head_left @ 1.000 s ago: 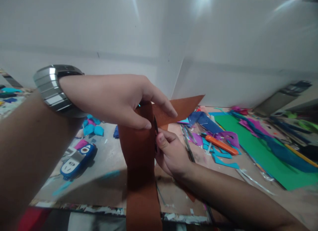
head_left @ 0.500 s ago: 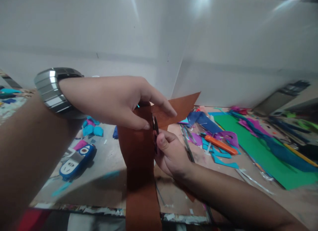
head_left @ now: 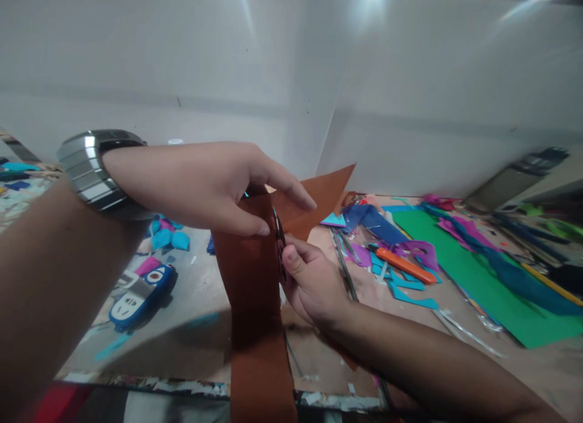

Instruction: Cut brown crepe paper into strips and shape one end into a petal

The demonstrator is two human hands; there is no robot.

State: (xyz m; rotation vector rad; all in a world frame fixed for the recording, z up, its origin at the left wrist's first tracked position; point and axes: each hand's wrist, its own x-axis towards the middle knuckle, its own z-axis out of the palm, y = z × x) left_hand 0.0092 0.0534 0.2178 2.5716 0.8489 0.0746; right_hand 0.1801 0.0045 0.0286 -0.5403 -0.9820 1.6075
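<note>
My left hand (head_left: pixel 204 183), with a metal watch (head_left: pixel 93 171) on the wrist, pinches the top of a long brown felt strip (head_left: pixel 255 307) that hangs down past the table edge. A pointed brown flap (head_left: pixel 319 195) sticks out to the right from under its fingers. My right hand (head_left: pixel 310 280) is closed just right of the strip, gripping dark scissors (head_left: pixel 279 244) whose blades sit at the strip's right edge. Most of the scissors are hidden by the felt and my fingers.
The worn table (head_left: pixel 195 307) holds a blue and white tool (head_left: pixel 139 295) at left, cyan scraps (head_left: pixel 170 235), an orange cutter (head_left: pixel 401 265), a green sheet (head_left: pixel 478 277), and purple and blue cuttings. White walls stand behind.
The brown flap's tip has swung left and slightly up. Both hands and the strip shifted a little left; the grips are unchanged.
</note>
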